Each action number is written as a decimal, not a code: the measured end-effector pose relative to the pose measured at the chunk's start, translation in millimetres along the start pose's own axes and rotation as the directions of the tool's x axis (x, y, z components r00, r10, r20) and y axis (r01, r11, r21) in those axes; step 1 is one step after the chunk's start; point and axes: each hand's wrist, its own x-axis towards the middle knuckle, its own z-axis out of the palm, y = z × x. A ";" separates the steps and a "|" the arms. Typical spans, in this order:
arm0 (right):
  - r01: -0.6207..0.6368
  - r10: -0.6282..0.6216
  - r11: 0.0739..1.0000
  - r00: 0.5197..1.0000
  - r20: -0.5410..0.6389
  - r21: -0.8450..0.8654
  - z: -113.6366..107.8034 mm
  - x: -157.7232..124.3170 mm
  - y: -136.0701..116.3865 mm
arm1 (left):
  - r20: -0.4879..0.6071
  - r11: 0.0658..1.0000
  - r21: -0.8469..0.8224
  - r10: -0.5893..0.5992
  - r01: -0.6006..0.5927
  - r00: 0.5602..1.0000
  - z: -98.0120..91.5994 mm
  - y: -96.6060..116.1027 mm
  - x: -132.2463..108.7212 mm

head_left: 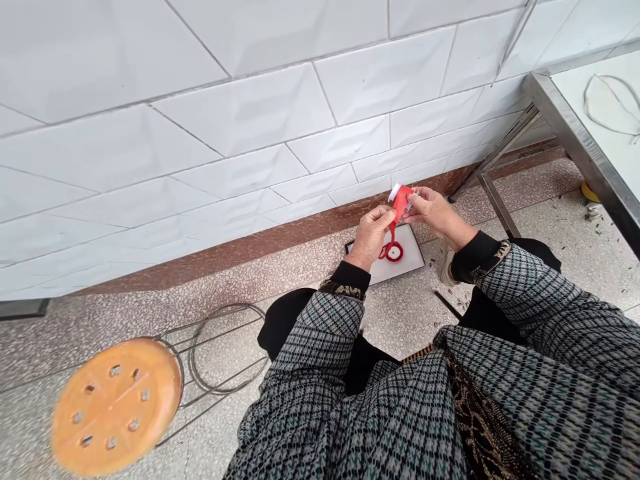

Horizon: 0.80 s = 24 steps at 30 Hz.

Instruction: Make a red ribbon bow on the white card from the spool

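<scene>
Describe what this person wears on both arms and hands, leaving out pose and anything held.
Both the left sleeve and right sleeve are grey, black and white check weave. Black cuffs with a gold-patterned band show at each wrist. The left hand and right hand are bare, no gloves.

The ribbon (400,203) is smooth, shiny cloth. Behind it, the wall tiles (250,113) are glossy ceramic; under it, the floor (550,227) is speckled stone.
</scene>
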 end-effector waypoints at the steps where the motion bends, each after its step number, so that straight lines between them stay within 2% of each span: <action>1: -0.012 0.012 1.000 1.000 0.002 -0.002 0.3 -0.7 -0.3 | 0.003 0.999 -0.029 0.020 -0.020 1.000 1.5 0.7 -0.2; 7: -0.045 0.044 0.998 0.998 0.037 0.033 -0.3 -2.1 -0.4 | 0.022 0.995 -0.094 -0.032 0.034 0.999 4.9 0.4 -2.4; 12: -0.080 0.079 0.996 0.997 0.027 0.047 -3.2 0.1 -0.9 | -0.022 0.995 0.073 -0.062 0.063 0.998 2.3 1.2 -1.7; 16: -0.095 0.095 0.994 0.995 0.006 0.051 -4.9 2.4 -0.7 | -0.066 0.981 0.194 0.030 -0.017 0.997 0.2 4.6 -1.7; 18: -0.089 0.089 0.995 0.996 0.007 0.049 -5.6 3.7 0.1 | -0.061 0.986 0.164 0.042 -0.031 0.997 0.0 5.6 -2.5; 24: -0.107 0.104 0.992 0.994 0.035 0.067 -7.1 3.7 1.0 | 0.020 0.998 0.008 -0.060 0.060 0.998 0.7 3.1 -3.6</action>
